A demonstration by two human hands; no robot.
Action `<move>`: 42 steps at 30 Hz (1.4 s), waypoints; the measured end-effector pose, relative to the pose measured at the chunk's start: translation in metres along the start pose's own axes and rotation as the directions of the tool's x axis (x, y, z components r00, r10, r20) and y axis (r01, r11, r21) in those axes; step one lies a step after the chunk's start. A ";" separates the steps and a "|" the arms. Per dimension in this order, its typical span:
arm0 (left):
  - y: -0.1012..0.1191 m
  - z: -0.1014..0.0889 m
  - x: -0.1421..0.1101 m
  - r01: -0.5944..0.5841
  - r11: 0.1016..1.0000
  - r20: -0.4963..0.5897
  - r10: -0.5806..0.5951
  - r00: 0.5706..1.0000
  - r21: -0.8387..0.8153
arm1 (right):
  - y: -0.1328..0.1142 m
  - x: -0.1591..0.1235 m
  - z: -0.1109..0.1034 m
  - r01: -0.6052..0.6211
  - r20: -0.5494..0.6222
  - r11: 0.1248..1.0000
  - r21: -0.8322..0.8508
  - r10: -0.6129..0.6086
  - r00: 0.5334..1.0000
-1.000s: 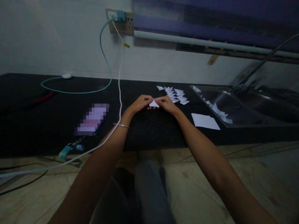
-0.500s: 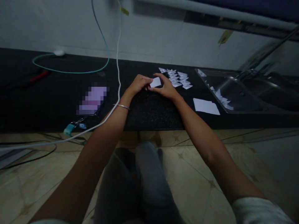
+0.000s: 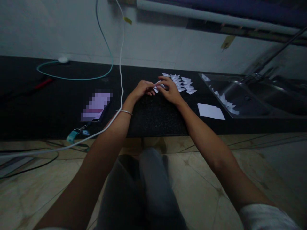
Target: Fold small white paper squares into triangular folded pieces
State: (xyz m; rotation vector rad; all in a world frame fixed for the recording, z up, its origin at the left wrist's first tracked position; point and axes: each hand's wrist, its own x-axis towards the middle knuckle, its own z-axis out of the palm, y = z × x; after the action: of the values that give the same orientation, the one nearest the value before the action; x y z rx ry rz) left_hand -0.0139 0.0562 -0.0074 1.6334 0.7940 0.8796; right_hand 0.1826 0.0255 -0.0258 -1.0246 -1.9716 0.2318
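Note:
A small piece of white paper (image 3: 157, 88) is between my two hands over the black counter. My left hand (image 3: 143, 88) pinches its left side with the fingertips. From the right, my right hand (image 3: 170, 90) grips it with thumb and forefinger, the fingers covering much of the paper. Just beyond my right hand lie several folded white paper pieces (image 3: 188, 85), set in overlapping rows. A stack of flat white paper (image 3: 211, 111) rests on the counter to the right of my right forearm.
More folded paper pieces (image 3: 225, 100) line the left rim of the metal sink (image 3: 254, 105). A phone (image 3: 97, 105) with a keychain lies left. A white cable (image 3: 122, 80) hangs down and crosses my left forearm. A teal cable (image 3: 79, 79) curves on the counter behind.
The paper between my hands has gone from lying flat and square in view to tilted and narrower. My right fingers have come over it. The view has shifted slightly.

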 end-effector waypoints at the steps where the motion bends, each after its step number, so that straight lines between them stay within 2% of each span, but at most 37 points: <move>1: 0.001 0.000 -0.001 0.001 1.000 0.011 -0.001 1.000 -0.008 | 0.000 0.000 0.000 -0.003 -0.005 1.000 0.000 0.003 1.000; 10: 0.007 -0.002 -0.008 0.041 0.997 0.084 -0.036 0.996 -0.066 | 0.001 0.003 0.003 0.014 -0.059 1.000 -0.004 -0.014 0.998; 17: 0.001 -0.005 -0.003 -0.117 0.991 0.189 0.104 0.976 0.058 | -0.005 0.005 0.002 -0.015 -0.060 1.000 0.012 0.016 0.998; 24: -0.002 -0.008 -0.004 -0.216 0.967 0.309 0.166 0.936 0.132 | -0.001 0.007 0.001 -0.085 -0.127 0.989 0.117 0.100 0.987; 30: 0.004 -0.005 -0.006 -0.270 0.953 0.414 0.193 0.890 0.137 | -0.001 0.009 0.005 -0.143 -0.129 0.922 0.359 0.201 0.971; 36: 0.005 -0.003 -0.006 -0.297 0.935 0.413 0.197 0.889 0.194 | 0.006 0.011 0.010 -0.136 -0.184 0.904 0.404 0.226 0.957; 42: 0.006 0.001 -0.007 -0.240 0.951 0.372 0.154 0.916 0.197 | 0.009 0.011 0.011 -0.103 -0.226 0.916 0.387 0.203 0.953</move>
State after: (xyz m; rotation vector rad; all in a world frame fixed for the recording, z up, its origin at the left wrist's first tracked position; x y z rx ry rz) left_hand -0.0160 0.0487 -0.0029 2.0429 0.5004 0.6157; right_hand 0.1763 0.0416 -0.0297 -0.9085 -1.5330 0.5108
